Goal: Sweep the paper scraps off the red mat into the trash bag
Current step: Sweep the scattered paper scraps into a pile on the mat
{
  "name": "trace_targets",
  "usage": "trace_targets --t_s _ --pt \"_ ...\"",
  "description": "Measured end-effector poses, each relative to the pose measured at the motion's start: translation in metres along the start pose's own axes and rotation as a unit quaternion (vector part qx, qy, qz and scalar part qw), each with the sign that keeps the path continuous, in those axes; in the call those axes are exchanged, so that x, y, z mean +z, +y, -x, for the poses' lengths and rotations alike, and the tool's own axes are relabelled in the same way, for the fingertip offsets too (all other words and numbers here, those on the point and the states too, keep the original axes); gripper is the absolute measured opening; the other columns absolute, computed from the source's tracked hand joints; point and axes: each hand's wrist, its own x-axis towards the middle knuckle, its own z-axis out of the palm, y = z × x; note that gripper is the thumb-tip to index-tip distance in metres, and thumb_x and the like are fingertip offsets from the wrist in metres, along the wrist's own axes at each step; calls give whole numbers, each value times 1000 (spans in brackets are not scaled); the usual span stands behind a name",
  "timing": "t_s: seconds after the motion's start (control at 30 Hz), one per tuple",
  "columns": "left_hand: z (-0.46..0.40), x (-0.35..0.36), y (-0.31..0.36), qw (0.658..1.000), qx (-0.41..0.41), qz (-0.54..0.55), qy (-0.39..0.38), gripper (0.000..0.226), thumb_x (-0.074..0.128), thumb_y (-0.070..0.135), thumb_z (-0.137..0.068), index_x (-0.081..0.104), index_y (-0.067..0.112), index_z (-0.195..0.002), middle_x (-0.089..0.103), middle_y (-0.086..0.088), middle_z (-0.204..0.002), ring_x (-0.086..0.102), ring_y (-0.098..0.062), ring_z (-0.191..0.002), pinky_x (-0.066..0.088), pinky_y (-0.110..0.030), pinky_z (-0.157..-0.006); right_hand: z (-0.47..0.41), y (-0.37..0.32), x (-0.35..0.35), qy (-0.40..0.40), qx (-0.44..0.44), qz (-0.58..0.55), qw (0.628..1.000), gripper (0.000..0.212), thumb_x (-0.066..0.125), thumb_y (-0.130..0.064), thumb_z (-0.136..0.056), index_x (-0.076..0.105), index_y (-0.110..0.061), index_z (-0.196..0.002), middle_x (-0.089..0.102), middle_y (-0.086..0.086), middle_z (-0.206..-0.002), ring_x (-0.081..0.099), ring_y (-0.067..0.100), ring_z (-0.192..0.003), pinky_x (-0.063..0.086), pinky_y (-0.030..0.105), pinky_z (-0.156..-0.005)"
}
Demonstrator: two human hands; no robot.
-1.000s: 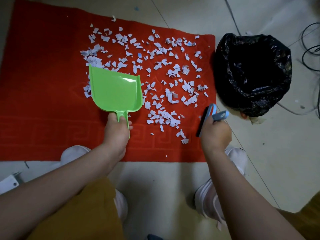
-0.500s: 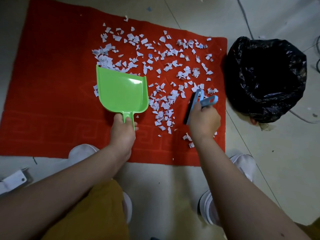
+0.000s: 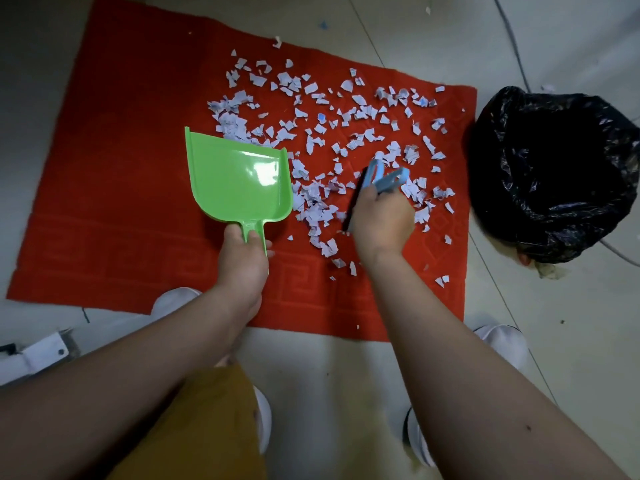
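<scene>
While your left hand [image 3: 242, 258] gripped the dustpan [image 3: 239, 178] flat on the mat [image 3: 121, 150] as a catcher, your right hand [image 3: 382, 223] clutched the brush [image 3: 377, 178], herding scraps [image 3: 318, 209] toward it; the bag [image 3: 554, 174] sat beside the mat.

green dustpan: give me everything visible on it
The green dustpan looks like glossy moulded plastic: a flat, glare-catching tray with low raised side walls, a rounded back and a short handle. The tray holds no scraps. It lies on the red mat, open mouth pointing away from the person, handle toward them. The left hand grips the handle. Paper scraps crowd its far lip and right wall; contact unclear.
</scene>
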Motion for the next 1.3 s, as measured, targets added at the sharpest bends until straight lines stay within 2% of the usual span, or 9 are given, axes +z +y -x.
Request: trace_targets --t_s 0.17,0.27,0.4,0.57,0.63,0.9,1.03,1.17,1.3 --pt "-8 -7 3 1000 3 15 15 11 30 16 -101 41 18 -104 57 -3 -90 59 -16 -78 44 -26 -61 5 1 2 6 21 48 999 33 39 -28 -97 64 -6 -90 61 4 -74 59 24 -68 45 31 -58" --pt "-10 -9 4 1000 6 17 18 11 30 15 -101 41 18 -102 58 -5 -93 60 -16 -77 45 -27 -63 10 -20 20 -30 13 38 999 35 37 -29 -99 64 -6 -92 59 4 -75 57 23 -68 35 27 -55" --pt "-15 -12 2 999 5 22 31 10 32 15 -100 41 17 -101 59 -10 -96 60 -19 -76 46 -28 -66 8 -43 31 -73 -25 8 997 31 38 -29 -98 60 -12 -83 55 2 -72 53 23 -69 35 27 -60" --pt "-22 -20 4 998 1 32 47 10 31 15 -100 41 16 -101 60 -10 -96 60 -19 -77 45 -28 -65 -5 -35 17 -7 -18 -10 1000 35 39 -27 -97 65 -5 -86 58 3 -70 59 24 -68 46 32 -61" --pt "-24 -23 5 998 2 39 52 11 31 14 -100 41 16 -102 58 -8 -93 59 -15 -73 44 -26 -63 -3 -31 17 12 -8 21 1000 35 38 -27 -97 64 -6 -88 59 4 -74 58 24 -69 43 31 -61" --pt "-30 -27 7 995 -6 66 69 11 30 15 -101 42 16 -102 57 -4 -87 60 -18 -78 47 -33 -76 12 -79 54 -77 -33 3 996 35 39 -29 -98 65 -7 -102 67 7 -90 61 26 -82 39 28 -65" --pt "-35 -33 9 993 -12 76 90 12 31 15 -100 43 17 -103 59 -7 -91 60 -19 -76 48 -34 -76 2 -86 47 -51 -56 -13 997 34 38 -27 -97 65 -7 -93 59 4 -77 56 23 -72 39 30 -63" --pt "-41 -41 11 990 -16 95 100 13 30 15 -101 42 17 -104 58 -5 -89 60 -18 -77 48 -33 -78 -2 -78 44 -18 -37 22 999 32 38 -25 -96 65 -8 -96 67 7 -89 62 27 -83 43 33 -67" --pt "-42 -44 12 989 -16 102 105 13 30 14 -101 42 17 -104 57 -4 -86 60 -18 -77 47 -33 -78 6 -91 59 -63 -53 35 996 33 39 -27 -97 65 -7 -98 67 8 -91 61 27 -79 39 31 -63"
